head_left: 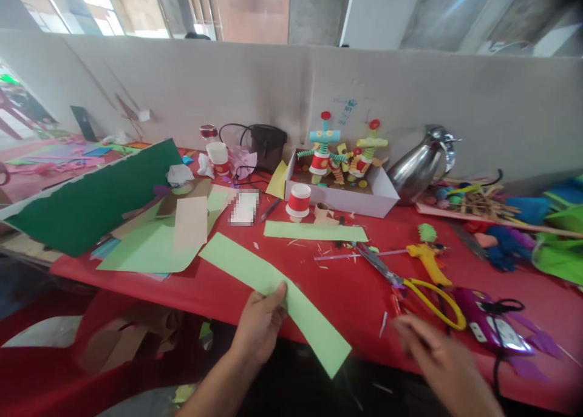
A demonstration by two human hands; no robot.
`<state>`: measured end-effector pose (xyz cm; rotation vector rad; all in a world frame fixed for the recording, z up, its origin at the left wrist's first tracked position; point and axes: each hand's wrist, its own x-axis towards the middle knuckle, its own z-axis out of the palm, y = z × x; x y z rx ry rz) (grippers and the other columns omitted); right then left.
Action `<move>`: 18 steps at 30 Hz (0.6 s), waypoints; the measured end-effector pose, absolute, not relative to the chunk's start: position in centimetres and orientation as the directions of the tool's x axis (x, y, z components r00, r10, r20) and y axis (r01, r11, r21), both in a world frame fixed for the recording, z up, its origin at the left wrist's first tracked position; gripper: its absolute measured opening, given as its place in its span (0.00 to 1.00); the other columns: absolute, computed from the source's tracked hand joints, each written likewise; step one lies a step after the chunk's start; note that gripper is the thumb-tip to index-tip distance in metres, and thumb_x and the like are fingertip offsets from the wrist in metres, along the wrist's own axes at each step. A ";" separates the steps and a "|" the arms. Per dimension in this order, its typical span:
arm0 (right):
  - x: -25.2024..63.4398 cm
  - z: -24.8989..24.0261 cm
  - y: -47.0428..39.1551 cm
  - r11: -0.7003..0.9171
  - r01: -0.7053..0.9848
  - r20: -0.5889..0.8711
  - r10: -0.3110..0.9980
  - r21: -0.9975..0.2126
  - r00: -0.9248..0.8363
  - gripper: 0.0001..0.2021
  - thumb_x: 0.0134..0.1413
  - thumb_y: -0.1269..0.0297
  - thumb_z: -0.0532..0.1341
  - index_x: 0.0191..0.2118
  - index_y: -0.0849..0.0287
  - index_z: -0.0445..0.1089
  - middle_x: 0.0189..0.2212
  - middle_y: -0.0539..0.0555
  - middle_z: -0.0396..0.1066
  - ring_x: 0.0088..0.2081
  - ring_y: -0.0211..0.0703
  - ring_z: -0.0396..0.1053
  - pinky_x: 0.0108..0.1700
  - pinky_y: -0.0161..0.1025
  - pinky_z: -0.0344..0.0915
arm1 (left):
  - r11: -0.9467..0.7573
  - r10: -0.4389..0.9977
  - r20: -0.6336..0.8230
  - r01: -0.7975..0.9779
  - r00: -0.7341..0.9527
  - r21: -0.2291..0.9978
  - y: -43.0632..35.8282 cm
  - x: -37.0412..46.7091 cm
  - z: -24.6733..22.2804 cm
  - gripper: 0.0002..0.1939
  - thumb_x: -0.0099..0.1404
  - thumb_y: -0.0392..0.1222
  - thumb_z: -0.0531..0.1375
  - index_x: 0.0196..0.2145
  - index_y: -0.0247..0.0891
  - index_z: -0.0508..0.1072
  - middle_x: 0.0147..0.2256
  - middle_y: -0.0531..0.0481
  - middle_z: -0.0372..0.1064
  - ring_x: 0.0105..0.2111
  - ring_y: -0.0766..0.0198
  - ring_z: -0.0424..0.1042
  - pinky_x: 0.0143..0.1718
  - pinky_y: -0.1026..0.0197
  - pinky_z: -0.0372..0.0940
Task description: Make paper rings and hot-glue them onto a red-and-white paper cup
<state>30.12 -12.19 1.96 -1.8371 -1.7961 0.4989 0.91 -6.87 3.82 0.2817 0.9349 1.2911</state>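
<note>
My left hand (260, 327) grips a long light green paper strip (314, 323) near its middle, thumb on top. The strip slants over the table's front edge and bends slightly. My right hand (444, 359) is blurred by motion at the lower right, close to a small red object (395, 301) and the yellow-handled scissors (385, 266); its fingertips are too smeared to show whether they hold anything. A second green paper strip (314, 231) lies flat farther back. Beyond the scissors rests a yellow glue gun (428, 263) with a clear stick in it.
Green and brown paper sheets (146, 247) lie at left beside a green board (100, 198). A red-and-white paper cup (298, 201) stands before a white box (364, 201) holding paper robot figures. A metal jug (419, 162) and a purple device (492, 323) are at right.
</note>
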 end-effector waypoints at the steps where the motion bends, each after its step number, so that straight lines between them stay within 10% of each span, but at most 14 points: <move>1: 32.1 1.4 -11.3 0.014 0.866 0.207 0.973 -0.499 0.104 0.18 0.63 0.47 0.53 0.39 0.53 0.74 0.32 0.54 0.79 0.32 0.49 0.76 0.33 0.40 0.70 | 0.299 0.899 -0.436 -0.690 -0.026 0.659 -6.7 0.6 3.9 0.19 0.52 0.38 0.74 0.42 0.34 0.79 0.41 0.42 0.80 0.37 0.57 0.80 0.39 0.60 0.75; 6: 39.1 -1.8 -7.7 0.183 0.967 0.341 0.933 -0.176 -0.115 0.21 0.64 0.57 0.51 0.54 0.63 0.70 0.51 0.66 0.75 0.52 0.62 0.73 0.51 0.57 0.70 | 0.400 0.915 -0.373 -0.455 0.153 0.796 -7.1 1.3 4.1 0.19 0.57 0.45 0.70 0.43 0.32 0.76 0.40 0.39 0.80 0.36 0.54 0.79 0.40 0.55 0.74; 12: 40.1 -1.5 -7.9 0.291 0.948 0.224 0.940 -0.128 -0.258 0.24 0.61 0.63 0.55 0.62 0.58 0.64 0.59 0.62 0.70 0.58 0.56 0.70 0.57 0.52 0.68 | -0.040 0.925 0.026 0.029 0.379 0.999 -5.5 3.4 5.2 0.21 0.65 0.40 0.61 0.55 0.36 0.67 0.50 0.40 0.74 0.49 0.53 0.74 0.51 0.54 0.67; 18: 37.7 0.6 -7.7 0.101 0.989 0.153 0.985 -0.112 -0.083 0.34 0.43 0.65 0.59 0.61 0.60 0.66 0.55 0.64 0.72 0.56 0.62 0.70 0.55 0.53 0.68 | -0.169 0.934 0.099 0.180 0.343 0.969 -2.4 4.5 5.5 0.16 0.66 0.44 0.60 0.49 0.36 0.68 0.38 0.45 0.76 0.34 0.58 0.74 0.34 0.59 0.66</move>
